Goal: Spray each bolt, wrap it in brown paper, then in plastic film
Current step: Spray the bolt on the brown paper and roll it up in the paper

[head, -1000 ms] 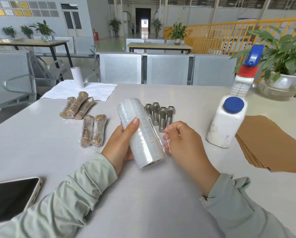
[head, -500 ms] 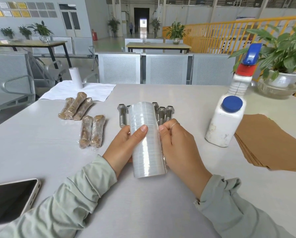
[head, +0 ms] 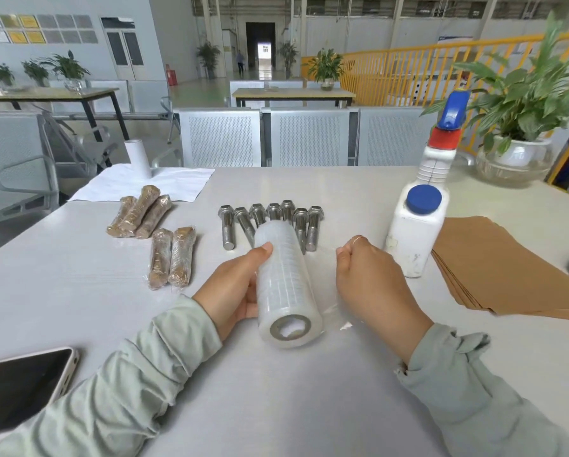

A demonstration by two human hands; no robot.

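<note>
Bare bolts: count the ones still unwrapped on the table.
7, in one row behind the film roll, heads away from the person; the roll covers parts of the middle ones, so another could be hidden.

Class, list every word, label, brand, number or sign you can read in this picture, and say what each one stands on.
No text can be read here.
Framed plaques on the grey wall: too small and blurred.
Blue sign behind the yellow railing: blurred.
White spray bottle with blue cap: no label showing.
Clear plastic film roll: faint lines only, no words.
Dark phone screen: blank.
</note>
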